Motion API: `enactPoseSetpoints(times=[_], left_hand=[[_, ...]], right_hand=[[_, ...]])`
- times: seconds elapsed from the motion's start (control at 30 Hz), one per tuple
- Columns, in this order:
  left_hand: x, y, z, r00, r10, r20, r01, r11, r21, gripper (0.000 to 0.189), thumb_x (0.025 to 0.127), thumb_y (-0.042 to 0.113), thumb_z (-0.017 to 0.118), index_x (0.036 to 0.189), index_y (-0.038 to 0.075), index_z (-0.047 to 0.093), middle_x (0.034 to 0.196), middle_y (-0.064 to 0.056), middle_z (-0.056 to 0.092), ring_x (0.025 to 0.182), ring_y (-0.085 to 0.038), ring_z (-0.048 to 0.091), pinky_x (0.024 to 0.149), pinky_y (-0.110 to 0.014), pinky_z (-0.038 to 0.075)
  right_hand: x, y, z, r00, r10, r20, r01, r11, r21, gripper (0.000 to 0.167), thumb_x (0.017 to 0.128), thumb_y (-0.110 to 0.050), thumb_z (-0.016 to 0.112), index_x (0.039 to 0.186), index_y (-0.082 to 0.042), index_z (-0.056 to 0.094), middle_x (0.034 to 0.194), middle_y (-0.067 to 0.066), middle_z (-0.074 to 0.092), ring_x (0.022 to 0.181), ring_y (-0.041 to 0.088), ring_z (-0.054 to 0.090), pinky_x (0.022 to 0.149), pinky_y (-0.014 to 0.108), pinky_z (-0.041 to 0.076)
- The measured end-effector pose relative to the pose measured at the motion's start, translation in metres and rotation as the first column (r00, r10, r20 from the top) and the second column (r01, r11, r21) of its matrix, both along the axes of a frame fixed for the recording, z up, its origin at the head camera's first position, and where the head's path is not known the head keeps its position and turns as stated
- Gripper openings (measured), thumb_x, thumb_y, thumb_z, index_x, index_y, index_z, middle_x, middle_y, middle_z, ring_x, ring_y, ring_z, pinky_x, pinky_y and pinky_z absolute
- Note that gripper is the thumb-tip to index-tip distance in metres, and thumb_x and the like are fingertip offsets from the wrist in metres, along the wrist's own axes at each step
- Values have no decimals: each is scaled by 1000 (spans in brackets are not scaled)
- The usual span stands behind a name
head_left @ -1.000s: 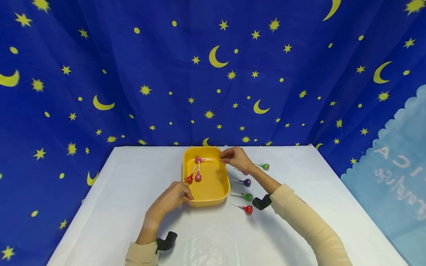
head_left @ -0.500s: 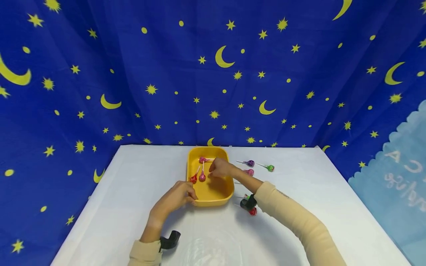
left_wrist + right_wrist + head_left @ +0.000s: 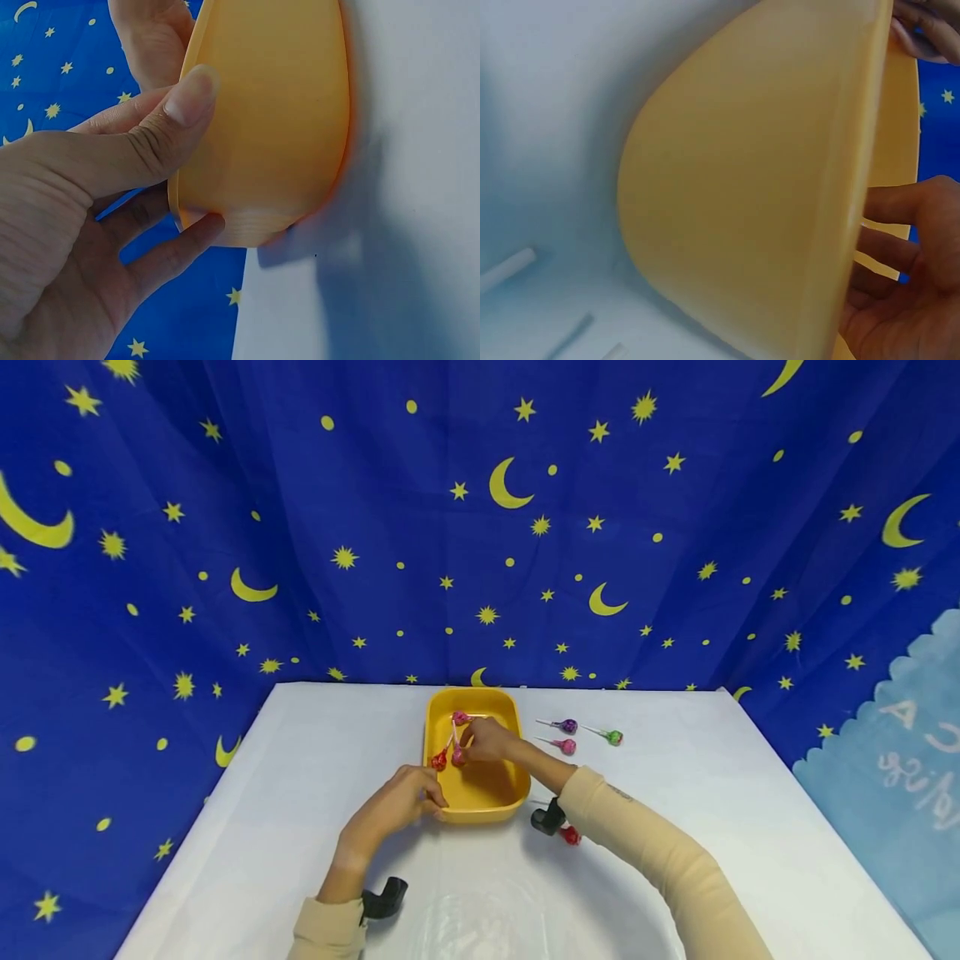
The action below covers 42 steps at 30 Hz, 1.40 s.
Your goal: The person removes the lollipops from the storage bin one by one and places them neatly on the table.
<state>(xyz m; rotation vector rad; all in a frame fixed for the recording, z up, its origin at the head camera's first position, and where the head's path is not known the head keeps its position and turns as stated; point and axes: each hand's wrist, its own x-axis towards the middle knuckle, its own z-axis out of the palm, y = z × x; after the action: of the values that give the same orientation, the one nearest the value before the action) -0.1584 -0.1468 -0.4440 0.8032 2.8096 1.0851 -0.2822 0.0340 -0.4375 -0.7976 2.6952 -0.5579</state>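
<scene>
Since a second ago, my right hand [image 3: 489,741] has gone from the far right rim down into the yellow tray [image 3: 480,817], and its fingers now bend in at the nearer pink lollipop [image 3: 458,756]. I cannot tell whether they pinch it or only touch it — the fingertips are hidden. My left hand [image 3: 392,800] holds the tray at its near left corner, thumb against the outside of the wall, with only a narrow gap between thumb and fingers. The tray sits toward the far middle of the white table [image 3: 322,735]; inside it are also a red lollipop [image 3: 439,762], on the left, and a farther pink lollipop [image 3: 460,718]. To the right of the tray lie a purple lollipop [image 3: 569,726], a third pink lollipop [image 3: 567,747] and a green lollipop [image 3: 614,737].

Each lollipop should feel light: a hard ball in a slick wrapper on a thin, fairly stiff stick. I would take hold by the stick, or where it meets the ball, since the round end could roll from my fingertips and a knock might crack the candy. The tray looks like light, stiff plastic — liable to slide, so its rim is the place to steady it.
</scene>
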Motion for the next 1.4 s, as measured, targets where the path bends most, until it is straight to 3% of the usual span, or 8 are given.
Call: enactPoseSetpoints(times=[0.17, 0.4, 0.63, 0.77, 1.03, 1.2, 1.33, 1.4], left_hand=[[1, 0, 0, 1000, 0, 19, 0, 1000, 11, 5, 77, 11, 80, 75, 10, 76, 72, 9, 61, 66, -5, 52, 60, -20, 46], [2, 1, 1, 1000, 8, 28, -8, 1000, 5, 4, 77, 11, 80, 76, 11, 76, 72, 9, 60, 66, -8, 53, 59, -21, 47], [0, 1, 2, 999, 34, 15, -33, 999, -25, 6, 79, 13, 80, 76, 16, 76, 72, 13, 60, 71, -6, 51, 69, -23, 45], [0, 0, 1, 999, 33, -13, -33, 999, -28, 6, 78, 14, 80, 75, 16, 76, 72, 13, 60, 71, -5, 51, 70, -25, 45], [1, 2, 3, 998, 58, -26, -59, 997, -55, 6, 78, 16, 81, 75, 19, 76, 74, 16, 59, 85, -11, 56, 88, -39, 47], [-1, 1, 6, 999, 12, -53, -15, 999, -46, 5, 76, 14, 81, 75, 15, 76, 73, 13, 58, 79, -7, 55, 81, -33, 49], [-1, -1, 1, 998, -25, -54, 25, 1000, -10, 5, 76, 11, 81, 75, 12, 76, 72, 10, 58, 71, -2, 52, 70, -24, 49], [1, -1, -3, 999, -13, -33, 14, 1000, 7, 5, 76, 12, 81, 75, 11, 76, 73, 10, 58, 71, 0, 51, 69, -23, 48]], right_hand=[[0, -5, -1, 1000, -23, 21, 23, 1000, -6, 24, 81, -21, 79, 98, -5, 74, 85, 4, 72, 74, 11, 58, 68, 20, 48], [0, -10, -4, 999, 36, -12, -36, 999, 6, 17, 83, -19, 77, 95, -8, 76, 79, 3, 73, 71, 9, 60, 65, 16, 46], [-4, -12, -3, 998, 56, -1, -56, 998, 10, 14, 82, -17, 77, 93, -8, 75, 78, 2, 72, 72, 10, 61, 70, 16, 47], [-6, -12, -3, 998, 64, 7, -64, 998, -5, 14, 80, -15, 79, 91, -7, 75, 81, 3, 72, 68, 8, 60, 65, 16, 48], [-14, -5, 4, 997, 25, 68, -22, 999, -46, 16, 76, -9, 80, 89, -3, 73, 70, 1, 67, 60, 8, 55, 56, 15, 46], [-17, -3, 5, 997, 55, 58, -52, 997, -56, 16, 75, -8, 80, 87, -2, 72, 68, -1, 61, 63, 8, 50, 56, 15, 41], [-15, -1, 0, 997, 79, 22, -78, 995, -65, 13, 74, -5, 80, 83, -4, 71, 76, 1, 69, 70, 8, 55, 61, 15, 44], [-14, 0, -3, 996, 86, 32, -84, 994, -67, 12, 75, -4, 79, 84, -5, 71, 80, 3, 71, 71, 9, 58, 63, 16, 47]])
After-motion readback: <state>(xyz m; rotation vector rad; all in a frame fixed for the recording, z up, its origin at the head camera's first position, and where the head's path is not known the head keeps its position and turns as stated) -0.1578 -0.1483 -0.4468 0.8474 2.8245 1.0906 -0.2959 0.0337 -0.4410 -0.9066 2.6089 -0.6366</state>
